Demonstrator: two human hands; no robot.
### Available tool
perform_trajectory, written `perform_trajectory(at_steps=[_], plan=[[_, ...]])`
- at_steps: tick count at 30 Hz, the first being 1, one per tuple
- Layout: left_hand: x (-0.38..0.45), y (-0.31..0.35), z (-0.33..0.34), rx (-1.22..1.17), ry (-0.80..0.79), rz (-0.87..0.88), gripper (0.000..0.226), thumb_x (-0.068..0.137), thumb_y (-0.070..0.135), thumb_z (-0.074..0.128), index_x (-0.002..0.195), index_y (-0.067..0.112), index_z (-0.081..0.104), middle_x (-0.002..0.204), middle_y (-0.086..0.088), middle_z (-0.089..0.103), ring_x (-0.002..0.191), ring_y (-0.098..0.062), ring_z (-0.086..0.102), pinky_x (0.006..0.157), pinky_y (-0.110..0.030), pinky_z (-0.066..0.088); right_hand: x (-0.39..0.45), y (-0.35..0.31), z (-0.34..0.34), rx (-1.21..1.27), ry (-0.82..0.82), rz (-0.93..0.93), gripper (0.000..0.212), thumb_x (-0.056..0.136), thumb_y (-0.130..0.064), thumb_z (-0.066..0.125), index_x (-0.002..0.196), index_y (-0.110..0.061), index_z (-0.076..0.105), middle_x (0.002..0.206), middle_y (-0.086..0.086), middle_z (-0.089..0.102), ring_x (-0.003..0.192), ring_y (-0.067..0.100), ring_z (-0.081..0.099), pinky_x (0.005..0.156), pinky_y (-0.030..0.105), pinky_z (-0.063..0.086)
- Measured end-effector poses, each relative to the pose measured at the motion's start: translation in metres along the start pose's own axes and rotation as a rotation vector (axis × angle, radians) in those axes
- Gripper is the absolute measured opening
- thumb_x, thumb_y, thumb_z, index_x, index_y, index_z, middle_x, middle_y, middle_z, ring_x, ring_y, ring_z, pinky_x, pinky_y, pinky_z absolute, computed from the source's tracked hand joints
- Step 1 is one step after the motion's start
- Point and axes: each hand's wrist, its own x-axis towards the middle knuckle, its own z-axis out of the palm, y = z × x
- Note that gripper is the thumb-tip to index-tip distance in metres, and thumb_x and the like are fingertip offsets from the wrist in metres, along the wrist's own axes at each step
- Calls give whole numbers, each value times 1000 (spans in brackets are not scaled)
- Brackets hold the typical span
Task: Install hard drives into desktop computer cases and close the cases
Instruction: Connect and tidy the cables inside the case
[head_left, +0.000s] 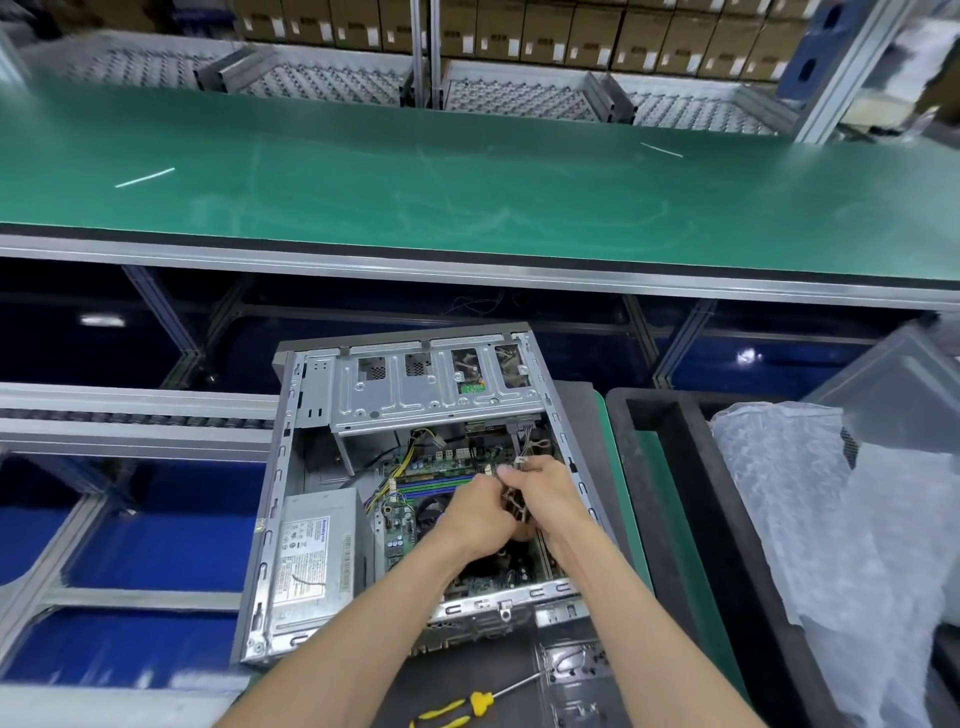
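Both your hands, left (480, 512) and right (545, 486), pinched shut on cable bundle (514, 506) inside open case (415, 493), frame centre, likely clearing drive cage (436, 395).

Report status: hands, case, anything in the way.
Both hands, left hand and right hand, inside the open case, fingers closed on a cable bundle over the motherboard. Drive cage looks empty. Screwdriver lies unused, near side.

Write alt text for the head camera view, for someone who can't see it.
Both hands, left hand and right hand, handle a cable bundle inside an open desktop case. A yellow-handled screwdriver lies nearby.
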Motion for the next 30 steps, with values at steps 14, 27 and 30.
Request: perform_trajectory(at_steps=[14,27,30], plan=[[-20,-6,-12,99,208,51,36,73,27,85,106,26,73,80,8,68,59,-1,59,47,-11,37,-20,-2,-4,-78,-18,3,60,91,2,62,144,-7,35,110,1,50,102,20,54,79,43,60],[37,-21,-62,272,418,-212,14,94,5,44,101,3,56,119,-26,62,97,-37,55,76,-34,40,-46,6,15,-1254,477,-668,58,78,-7,78,127,-2,48,119,14,50,99,27,57,65,31,54],[56,-20,-61,403,332,-220,29,95,15,46,115,2,63,128,-24,62,115,-38,58,86,-34,44,-50,3,15,-1280,348,-884,43,55,4,76,92,-8,58,95,11,54,83,28,56,47,31,44]])
